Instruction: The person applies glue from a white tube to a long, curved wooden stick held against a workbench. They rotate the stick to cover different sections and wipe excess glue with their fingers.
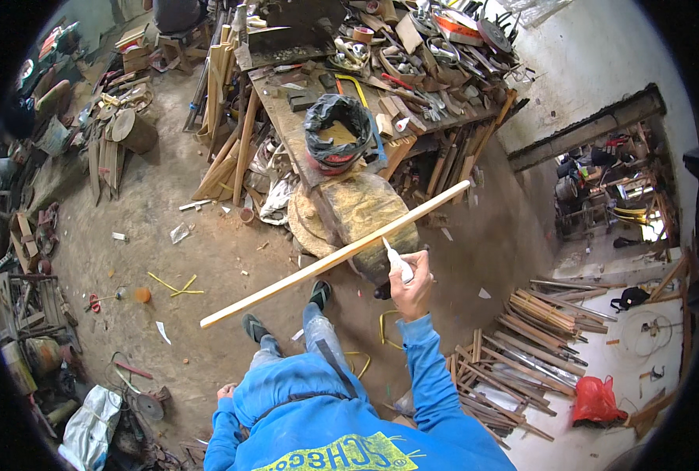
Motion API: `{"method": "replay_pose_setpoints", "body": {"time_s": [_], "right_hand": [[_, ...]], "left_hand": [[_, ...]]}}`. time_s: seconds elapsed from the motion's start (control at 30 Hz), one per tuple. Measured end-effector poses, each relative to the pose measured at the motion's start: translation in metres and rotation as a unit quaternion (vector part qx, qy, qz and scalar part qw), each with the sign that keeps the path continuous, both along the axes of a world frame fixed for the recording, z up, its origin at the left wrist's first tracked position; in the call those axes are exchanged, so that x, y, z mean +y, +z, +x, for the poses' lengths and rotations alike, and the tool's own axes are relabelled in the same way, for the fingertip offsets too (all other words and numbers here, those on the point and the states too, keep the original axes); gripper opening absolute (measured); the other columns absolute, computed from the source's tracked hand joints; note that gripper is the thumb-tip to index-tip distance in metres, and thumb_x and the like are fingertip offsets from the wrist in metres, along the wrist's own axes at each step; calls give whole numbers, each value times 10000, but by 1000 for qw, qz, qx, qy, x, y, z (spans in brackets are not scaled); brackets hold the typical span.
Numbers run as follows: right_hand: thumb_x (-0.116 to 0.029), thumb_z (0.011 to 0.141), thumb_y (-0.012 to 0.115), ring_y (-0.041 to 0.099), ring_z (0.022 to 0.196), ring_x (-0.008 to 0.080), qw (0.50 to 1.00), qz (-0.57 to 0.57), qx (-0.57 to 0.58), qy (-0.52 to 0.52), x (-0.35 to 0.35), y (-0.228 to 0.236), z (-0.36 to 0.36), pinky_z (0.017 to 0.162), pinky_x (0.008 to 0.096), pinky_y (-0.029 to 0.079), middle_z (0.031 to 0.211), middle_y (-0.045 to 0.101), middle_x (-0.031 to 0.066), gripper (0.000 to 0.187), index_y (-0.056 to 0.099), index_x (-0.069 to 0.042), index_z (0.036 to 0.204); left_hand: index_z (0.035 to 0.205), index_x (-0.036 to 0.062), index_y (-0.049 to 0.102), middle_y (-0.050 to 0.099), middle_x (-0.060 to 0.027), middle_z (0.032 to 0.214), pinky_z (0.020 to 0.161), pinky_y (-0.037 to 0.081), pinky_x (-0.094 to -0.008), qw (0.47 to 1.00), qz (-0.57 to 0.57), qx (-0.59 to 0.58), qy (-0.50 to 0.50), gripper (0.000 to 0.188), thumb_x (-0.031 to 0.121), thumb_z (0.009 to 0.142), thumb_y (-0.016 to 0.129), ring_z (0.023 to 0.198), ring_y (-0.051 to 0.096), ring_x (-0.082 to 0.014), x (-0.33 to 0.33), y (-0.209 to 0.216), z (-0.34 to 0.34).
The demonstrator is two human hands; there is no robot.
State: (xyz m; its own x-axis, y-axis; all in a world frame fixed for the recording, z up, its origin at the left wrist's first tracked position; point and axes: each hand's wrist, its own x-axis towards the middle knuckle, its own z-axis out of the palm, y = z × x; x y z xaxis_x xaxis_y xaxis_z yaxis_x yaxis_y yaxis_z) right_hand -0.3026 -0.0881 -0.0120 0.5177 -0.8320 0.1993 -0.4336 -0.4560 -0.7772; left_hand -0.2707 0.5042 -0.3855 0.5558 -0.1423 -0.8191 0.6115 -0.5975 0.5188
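A white squeeze bottle with a pointed nozzle [399, 264] is wrapped in the fingers of my right hand [413, 289]. Its tip points at the middle of a long, pale wooden strip [318, 265], at or very close to the wood. The strip runs slantwise over a round, dusty wooden block [365, 206], both ends jutting out past it. Down beside my left hip is my left hand [225, 391], away from the strip. Only a small part of it shows, and its fingers are too hidden to read.
A black-lined bucket [338, 133] stands on the corner of a cluttered workbench [287, 86], beside a yellow-and-blue hacksaw [365, 110]. Cut wood [514, 369] lies at the right near a red plastic bag [597, 400]. Yellow straps [175, 286] and scraps litter the floor.
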Motion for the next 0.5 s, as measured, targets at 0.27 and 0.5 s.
{"method": "replay_pose_setpoints", "body": {"time_s": [0.27, 0.5], "right_hand": [[-122, 875, 614, 637, 763, 194, 998, 31, -62, 5, -28, 2, -23, 653, 323, 508, 828, 624, 147, 253, 486, 15, 1046], [-202, 865, 663, 685, 696, 319, 998, 48, -17, 27, -30, -6, -22, 595, 395, 521, 808, 663, 175, 274, 524, -35, 1031]], "left_hand": [[1041, -27, 706, 719, -78, 922, 757, 539, -291, 997, -68, 21, 43, 215, 122, 897, 648, 825, 646, -139, -42, 30, 5], [1054, -22, 705, 712, -70, 938, 748, 539, -295, 999, -10, 12, 44, 220, 126, 894, 675, 820, 640, -137, -40, 34, 17]]}}
